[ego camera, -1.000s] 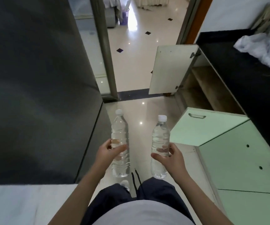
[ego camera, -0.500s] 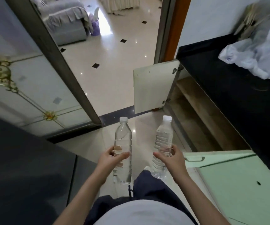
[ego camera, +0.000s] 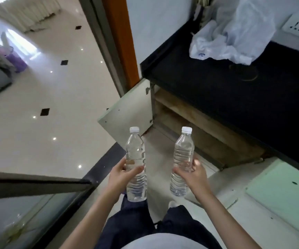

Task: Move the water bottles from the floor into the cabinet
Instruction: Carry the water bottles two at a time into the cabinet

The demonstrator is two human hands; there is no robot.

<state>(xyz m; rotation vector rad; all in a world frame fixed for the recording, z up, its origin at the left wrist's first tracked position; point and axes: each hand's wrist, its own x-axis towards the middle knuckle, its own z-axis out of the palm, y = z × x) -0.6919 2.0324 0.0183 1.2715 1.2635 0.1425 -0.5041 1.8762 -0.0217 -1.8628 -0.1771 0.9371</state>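
**Two water bottles held in front of the open cabinet**

A clear water bottle (ego camera: 136, 164) with a white cap is gripped around its middle by the left hand (ego camera: 122, 174), with the thumb laid across the front. A second bottle (ego camera: 182, 159), also white-capped, is clasped near its lower half by the right hand (ego camera: 194, 174), the fingers (ego camera: 197, 161) wrapped behind it. Both bottles are held roughly upright and apart from each other, above the pale tiled floor (ego camera: 37, 97), with their caps pointing toward the cabinet (ego camera: 195, 121).

The cabinet stands open under a black countertop (ego camera: 226, 97); its pale door (ego camera: 127, 115) is swung outward to the left, and a wooden shelf is seen inside. A crumpled plastic bag (ego camera: 235, 38) lies on the countertop. A light green panel (ego camera: 285, 191) is seen at lower right. Dark trousers (ego camera: 136, 227) are visible below the bottles.
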